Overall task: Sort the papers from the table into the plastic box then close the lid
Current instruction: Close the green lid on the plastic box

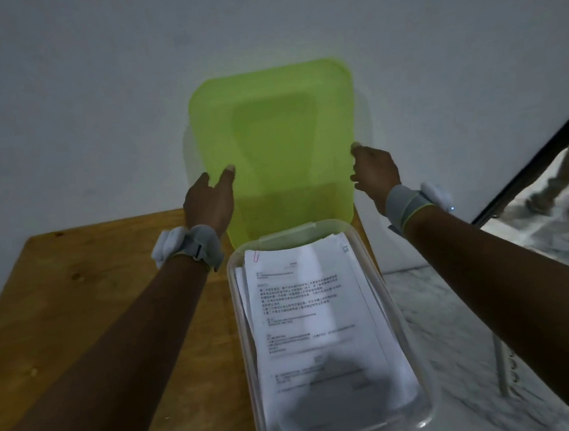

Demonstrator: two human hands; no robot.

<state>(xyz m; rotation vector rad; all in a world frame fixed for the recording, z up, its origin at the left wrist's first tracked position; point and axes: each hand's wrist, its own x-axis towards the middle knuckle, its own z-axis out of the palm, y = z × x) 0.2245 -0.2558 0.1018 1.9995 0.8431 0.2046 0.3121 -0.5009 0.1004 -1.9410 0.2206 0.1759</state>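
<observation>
- Head view: the left hand (208,204) pinches the left edge of the green lid (280,147), thumb on the near face and the other fingers hidden behind it; the right hand (374,173) grips the opposite edge the same way. Holding both sides keeps the wide, thin lid level and steerable.
- The lid stands tilted up between the hands, its lower edge just beyond the far rim of the plastic box (404,342), which lies below and nearer than both hands. The tilt likely lets the far edge be seated first and the rest folded down towards the person.
- The papers (319,315) lie stacked inside the box, beneath and between the forearms, a pink clip at the top left corner. The stack sits slightly askew, though below the rim as far as can be seen, so it should not block the lid.
- The bench (77,302) shows bare wood to the left of the left hand, with no loose sheets in sight; judging by this, sorting is done and closing remains.
- Each wrist wears a grey band with a white unit.
</observation>
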